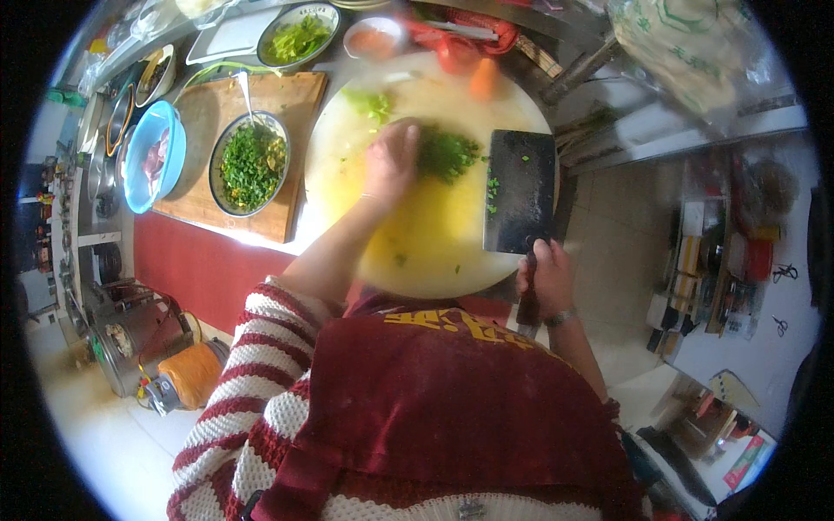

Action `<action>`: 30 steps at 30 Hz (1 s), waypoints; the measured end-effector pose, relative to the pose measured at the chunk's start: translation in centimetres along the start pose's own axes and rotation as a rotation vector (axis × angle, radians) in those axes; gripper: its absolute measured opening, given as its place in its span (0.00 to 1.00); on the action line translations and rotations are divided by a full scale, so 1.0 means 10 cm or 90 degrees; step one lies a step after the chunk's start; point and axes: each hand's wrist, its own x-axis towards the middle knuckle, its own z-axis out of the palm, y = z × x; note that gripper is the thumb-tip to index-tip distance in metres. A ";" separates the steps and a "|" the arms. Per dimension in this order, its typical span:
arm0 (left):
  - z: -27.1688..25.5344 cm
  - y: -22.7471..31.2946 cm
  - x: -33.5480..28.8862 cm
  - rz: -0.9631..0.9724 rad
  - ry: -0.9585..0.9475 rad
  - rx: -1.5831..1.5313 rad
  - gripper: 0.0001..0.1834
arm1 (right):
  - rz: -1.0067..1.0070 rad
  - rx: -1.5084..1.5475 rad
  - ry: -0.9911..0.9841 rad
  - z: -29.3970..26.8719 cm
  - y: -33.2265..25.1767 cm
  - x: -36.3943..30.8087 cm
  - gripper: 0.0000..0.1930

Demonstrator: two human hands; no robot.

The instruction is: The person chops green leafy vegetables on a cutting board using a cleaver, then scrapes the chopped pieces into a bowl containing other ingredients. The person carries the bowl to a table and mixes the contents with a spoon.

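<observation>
One right hand (549, 280) is grasping the single cleaver (521, 191), its fingers wrapping the dark handle. From that grip the one broad black blade is reaching straight ahead, its face turning up over the right side of the round board (408, 247), and several green flecks are clinging to it. Whether the blade is touching the board, I cannot tell.

One pile of chopped herbs (449, 154) is lying ahead and to the left of the grip, just past the blade's left edge. The one left hand (391, 163) is bending its fingers at the pile's left side; I cannot tell whether they are pinching any herbs or only pressing beside them. Farther ahead than the left hand, one cluster of pale green leaves (375, 104) is sitting on the same board. One orange carrot piece (484, 80) is standing out near the far edge, ahead of the grip and beyond the blade.

Well to the left of the grip, one wooden board (306, 117) is carrying one bowl of cut greens (252, 165), with one spoon (244, 89) leaning in it. One blue basin (139, 201) is sitting beyond that bowl, farther left, holding pinkish pieces. Ahead and left, past the boards, two more bowls are standing: one leafy-green bowl (264, 50) and one small white bowl (348, 42).
</observation>
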 end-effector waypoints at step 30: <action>-0.93 0.13 0.10 0.085 0.248 -0.019 0.22 | -0.023 -0.013 -0.224 2.05 -0.64 -0.43 0.07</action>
